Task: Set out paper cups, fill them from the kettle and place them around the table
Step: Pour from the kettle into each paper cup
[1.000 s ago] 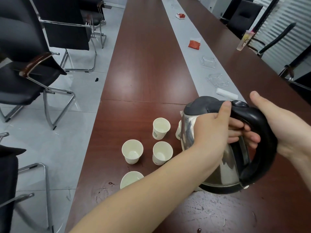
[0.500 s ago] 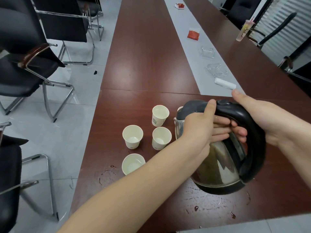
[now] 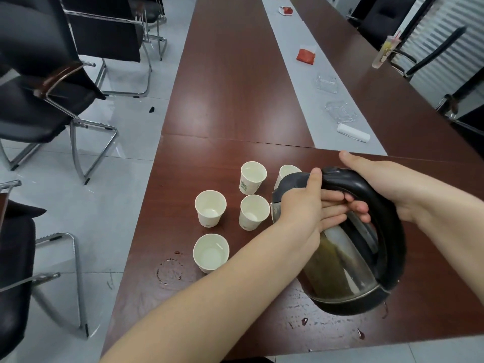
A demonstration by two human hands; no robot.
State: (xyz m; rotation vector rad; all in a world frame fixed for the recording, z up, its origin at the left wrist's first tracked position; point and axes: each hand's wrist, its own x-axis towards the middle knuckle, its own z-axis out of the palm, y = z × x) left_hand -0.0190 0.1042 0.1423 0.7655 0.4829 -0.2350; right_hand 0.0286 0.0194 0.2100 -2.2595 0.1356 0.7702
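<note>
Gripping the top of the black handle (image 3: 392, 244), the right hand (image 3: 392, 184) has its fingers curled round the loop and its thumb laid straight along the crest. The left hand (image 3: 303, 208) clasps the same kettle (image 3: 345, 263) from the other side. Its thumb is hooked up over the black lid (image 3: 290, 180) and its fingers reach in under the handle toward the right palm. Both hands are full and meet there. The kettle is tilted between them, its steel belly toward the wearer. Its spout end is hidden behind the left hand, so I cannot tell whether water runs.

Five paper cups stand upright just off the left hand's knuckles. The closest cup (image 3: 254, 212) is right beside the knuckles. The printed cup (image 3: 252, 178) is a little beyond it. The half-hidden cup (image 3: 286, 172) peeks out above the lid. Further to the left of that hand is the outer cup (image 3: 210, 208). The near cup (image 3: 210, 252) sits just beside the left forearm. None of the cups touch.

All of this rests on the dark red table (image 3: 235, 87). On the table, a wet ring (image 3: 170, 271) lies left of the forearm and drops (image 3: 303, 321) lie under the kettle's base. Beyond the right hand, on the grey strip (image 3: 296, 82), lie a white roll (image 3: 353, 132), two glass dishes (image 3: 340, 111) and, further off, a red packet (image 3: 306, 55). A clear bottle (image 3: 386, 52) stands well out past the right wrist. Black chairs (image 3: 52, 100) line the floor far to the left of the left arm.
</note>
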